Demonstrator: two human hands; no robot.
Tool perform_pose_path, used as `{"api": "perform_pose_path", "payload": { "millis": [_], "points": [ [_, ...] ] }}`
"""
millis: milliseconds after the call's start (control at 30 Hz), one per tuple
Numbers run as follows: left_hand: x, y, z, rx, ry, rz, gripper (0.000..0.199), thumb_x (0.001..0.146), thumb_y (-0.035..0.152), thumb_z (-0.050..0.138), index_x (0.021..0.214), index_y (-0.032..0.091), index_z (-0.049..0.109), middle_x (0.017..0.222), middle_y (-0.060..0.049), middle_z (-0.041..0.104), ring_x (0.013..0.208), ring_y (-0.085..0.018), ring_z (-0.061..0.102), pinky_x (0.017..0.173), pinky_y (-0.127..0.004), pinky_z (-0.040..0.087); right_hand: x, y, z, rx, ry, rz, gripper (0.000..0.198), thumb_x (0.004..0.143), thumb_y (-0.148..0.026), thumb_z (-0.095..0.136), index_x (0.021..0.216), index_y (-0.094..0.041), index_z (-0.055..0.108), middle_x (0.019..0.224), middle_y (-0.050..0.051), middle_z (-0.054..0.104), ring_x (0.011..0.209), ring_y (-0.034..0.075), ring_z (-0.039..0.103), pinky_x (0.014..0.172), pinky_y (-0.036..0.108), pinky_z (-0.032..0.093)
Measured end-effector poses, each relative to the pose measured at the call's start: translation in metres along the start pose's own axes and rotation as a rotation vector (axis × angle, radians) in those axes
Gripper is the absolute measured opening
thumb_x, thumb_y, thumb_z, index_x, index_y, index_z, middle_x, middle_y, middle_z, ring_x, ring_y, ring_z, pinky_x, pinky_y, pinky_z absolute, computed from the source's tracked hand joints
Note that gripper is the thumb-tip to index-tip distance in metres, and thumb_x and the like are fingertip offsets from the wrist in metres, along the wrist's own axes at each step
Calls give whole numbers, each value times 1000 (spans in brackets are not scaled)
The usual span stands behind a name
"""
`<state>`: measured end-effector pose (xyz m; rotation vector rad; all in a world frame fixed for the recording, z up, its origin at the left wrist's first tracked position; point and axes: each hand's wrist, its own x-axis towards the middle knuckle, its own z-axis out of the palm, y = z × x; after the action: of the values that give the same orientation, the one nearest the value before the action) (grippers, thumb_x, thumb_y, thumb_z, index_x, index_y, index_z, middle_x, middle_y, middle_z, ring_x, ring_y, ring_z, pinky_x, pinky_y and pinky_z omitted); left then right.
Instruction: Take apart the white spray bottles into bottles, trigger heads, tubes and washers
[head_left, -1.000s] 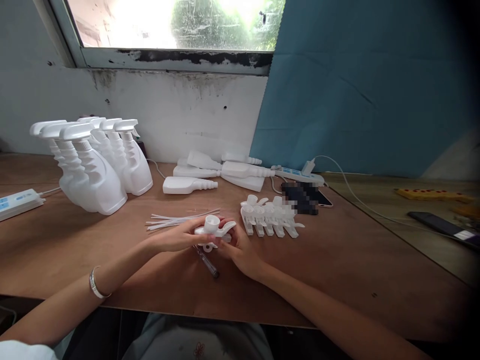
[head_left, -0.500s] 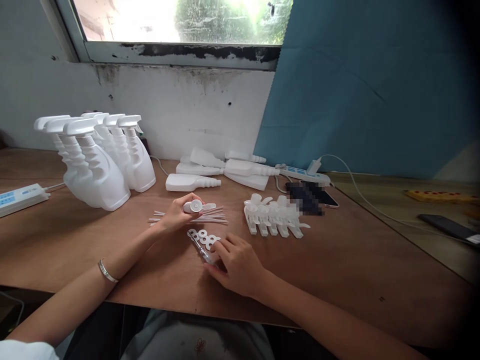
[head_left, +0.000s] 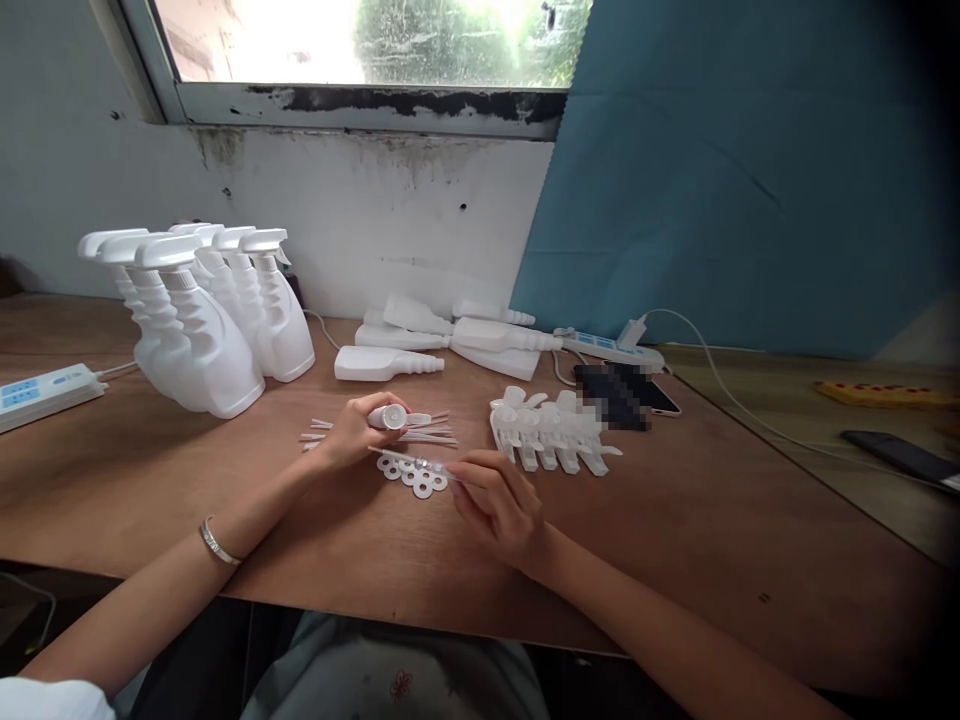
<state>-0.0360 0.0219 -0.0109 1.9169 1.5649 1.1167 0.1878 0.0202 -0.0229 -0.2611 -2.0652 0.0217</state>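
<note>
My left hand (head_left: 352, 432) is closed round a white trigger spray head (head_left: 388, 417), its round screw-cap opening turned toward me. My right hand (head_left: 501, 502) pinches the clear handle of a small screwdriver (head_left: 409, 459). The thin metal shaft points left, just below the spray head and apart from it. Flat white ring washers (head_left: 422, 488) lie in a cluster on the table under the screwdriver. Behind my left hand, thin white dip tubes (head_left: 431, 437) lie in a loose bunch, partly hidden by the hand and spray head.
Several translucent white spray heads (head_left: 551, 430) lie to the right. Empty white bottles (head_left: 390, 364) lie at the back, and bottles with spray heads (head_left: 217, 350) stand at left. Power strips (head_left: 52, 392) sit at both sides, with a phone (head_left: 660, 390) and a cable at right.
My right hand has lifted the screwdriver off the washers and moved slightly right. The shaft has swung closer to level. My left hand still holds the spray head in nearly the same place.
</note>
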Motion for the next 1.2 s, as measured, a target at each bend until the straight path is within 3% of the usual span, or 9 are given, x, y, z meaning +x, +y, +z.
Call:
{"api": "perform_pose_path", "payload": {
  "millis": [133, 500, 800, 967, 1200],
  "points": [
    [-1, 1, 3, 7, -33, 43, 23, 69, 31, 59, 85, 15, 61, 79, -1, 62, 66, -12, 52, 58, -20, 40, -1, 8, -3, -121, 69, -36, 35, 77, -6, 53, 108, -21, 49, 86, 6, 58, 77, 15, 59, 64, 25, 50],
    [-6, 6, 8, 75, -103, 105, 19, 72, 31, 58, 84, 16, 60, 82, -2, 62, 72, -15, 54, 66, -23, 43, 0, 7, 2, -180, -32, -76, 22, 80, -12, 51, 101, -19, 52, 82, 6, 60, 73, 15, 59, 63, 26, 48],
    [-8, 5, 11, 204, -144, 226, 17, 73, 22, 59, 89, 18, 62, 89, -4, 60, 78, -16, 56, 72, -25, 42, -1, 9, 1, -97, -88, -319, 21, 83, -6, 46, 99, -19, 47, 106, 11, 63, 105, 20, 57, 76, 32, 52],
    [-8, 8, 9, 232, -122, 214, 17, 72, 20, 59, 89, 17, 62, 90, -4, 60, 79, -16, 56, 72, -25, 42, -5, 13, 4, -128, -52, -267, 26, 80, -4, 50, 100, -21, 46, 106, 11, 62, 102, 20, 58, 74, 32, 53],
    [-8, 5, 10, 268, -109, 228, 20, 72, 21, 59, 91, 18, 61, 92, -3, 60, 80, -16, 56, 71, -24, 41, -2, 9, 7, -214, 57, -146, 28, 76, -5, 58, 93, -20, 43, 86, 8, 62, 74, 16, 60, 62, 29, 52]
  ]
}}
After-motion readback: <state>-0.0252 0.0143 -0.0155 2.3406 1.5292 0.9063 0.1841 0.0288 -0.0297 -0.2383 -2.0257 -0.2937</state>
